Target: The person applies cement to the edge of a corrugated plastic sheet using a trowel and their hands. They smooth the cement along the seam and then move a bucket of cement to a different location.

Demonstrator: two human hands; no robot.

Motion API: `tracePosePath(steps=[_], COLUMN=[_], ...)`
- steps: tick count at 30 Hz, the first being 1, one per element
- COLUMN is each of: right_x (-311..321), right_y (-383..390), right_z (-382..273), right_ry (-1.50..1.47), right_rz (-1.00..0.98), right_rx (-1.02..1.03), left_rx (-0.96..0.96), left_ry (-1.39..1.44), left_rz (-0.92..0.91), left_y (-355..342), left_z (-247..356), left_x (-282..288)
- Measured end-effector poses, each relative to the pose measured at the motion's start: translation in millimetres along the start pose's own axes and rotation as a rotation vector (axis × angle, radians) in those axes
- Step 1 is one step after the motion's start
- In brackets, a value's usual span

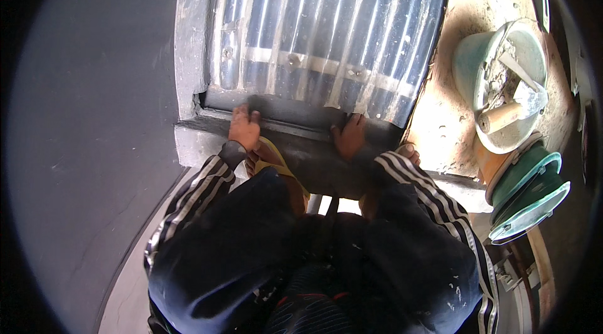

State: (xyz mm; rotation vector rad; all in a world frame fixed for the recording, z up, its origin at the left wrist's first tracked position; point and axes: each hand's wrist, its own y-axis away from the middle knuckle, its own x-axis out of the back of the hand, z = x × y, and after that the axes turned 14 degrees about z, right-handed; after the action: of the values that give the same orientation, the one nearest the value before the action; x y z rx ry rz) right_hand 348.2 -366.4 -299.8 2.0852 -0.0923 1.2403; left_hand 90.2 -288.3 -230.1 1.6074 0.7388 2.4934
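A corrugated translucent sheet [314, 26], spattered with pale spots, spans the frame ahead of me. Its lower edge ends above a dark ledge [301, 152]. My left hand [244, 128] rests on the ledge near the sheet's left corner, fingers apart and nothing in it. Farther right, my right hand [349, 138] is on the ledge too, its thumb spread and its fingertips at the sheet's lower edge. Whether those fingertips press on the sheet I cannot tell. Both forearms wear dark sleeves with white stripes.
On the right, a pale green bucket [470, 67] holds rubble and a trowel [502, 117] with a wooden handle, on a speckled tan surface [461, 14]. Below it lie nested green buckets [527, 177]. A dark grey wall [94, 83] rises at left. My feet stand at the ledge, one yellow-strapped sandal [276, 152] showing.
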Motion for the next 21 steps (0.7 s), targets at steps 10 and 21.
tracePosePath(steps=[10,21], right_x=[68.1,95.2], right_y=[0.6,7.0], right_z=[31.8,32.2], right_ry=[0.030,-0.099], right_rz=[-0.244,-0.254], right_rx=[0.244,0.390], left_rx=[0.115,0.033], left_ry=[-0.242,-0.605], left_rz=[0.292,-0.020], left_y=[-59.4,-88.6], left_z=[-53.4,-37.3], left_x=[-36.4,-36.0])
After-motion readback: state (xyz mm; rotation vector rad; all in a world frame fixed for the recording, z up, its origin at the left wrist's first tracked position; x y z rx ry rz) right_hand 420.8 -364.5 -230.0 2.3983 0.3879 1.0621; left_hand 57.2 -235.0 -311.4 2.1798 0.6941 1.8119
